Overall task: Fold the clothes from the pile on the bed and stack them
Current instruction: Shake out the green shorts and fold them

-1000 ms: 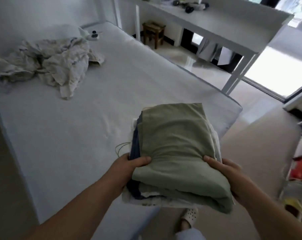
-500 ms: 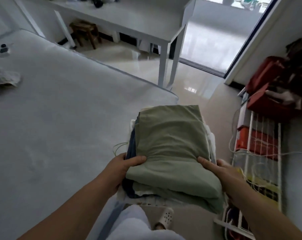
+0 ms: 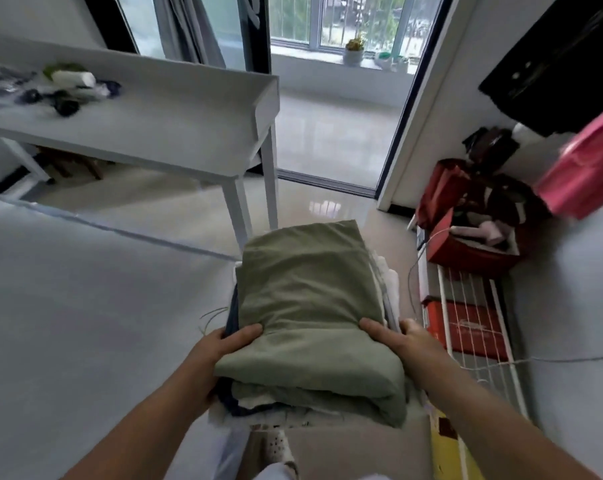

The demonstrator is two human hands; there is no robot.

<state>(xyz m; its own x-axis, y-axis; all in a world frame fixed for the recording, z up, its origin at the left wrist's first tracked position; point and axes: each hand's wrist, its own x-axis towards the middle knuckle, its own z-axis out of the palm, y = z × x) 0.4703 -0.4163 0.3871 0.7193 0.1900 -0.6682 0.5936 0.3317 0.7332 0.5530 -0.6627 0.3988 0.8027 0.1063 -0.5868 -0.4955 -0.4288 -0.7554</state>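
In the head view, a stack of folded clothes [image 3: 310, 327] is held up in front of the body, at the foot corner of the bed [image 3: 85, 306] and partly out over the floor [image 3: 327, 140], so that it is not resting on anything visible. The left hand [image 3: 220, 351] is clamped on the stack's near left side, thumb pressed on the green top garment and the fingers hidden underneath; the right hand [image 3: 407, 344] grips the near right side in the same way, thumb on top. The stack's long axis is seen to run away from the person, its far end pointing toward the leg of the white counter [image 3: 189, 133] and the balcony door beyond. The top layer is a thick green fold; dark blue and white layers are glimpsed beneath at the near edge, and a thin cord hangs out on the left. A slip is judged to be the main risk: since the grip is only at the near end, the far end could sag and the lower layers could slide out or unfold. The wire rack [image 3: 473, 327] at the right could also be brushed if the stack is swung that way.
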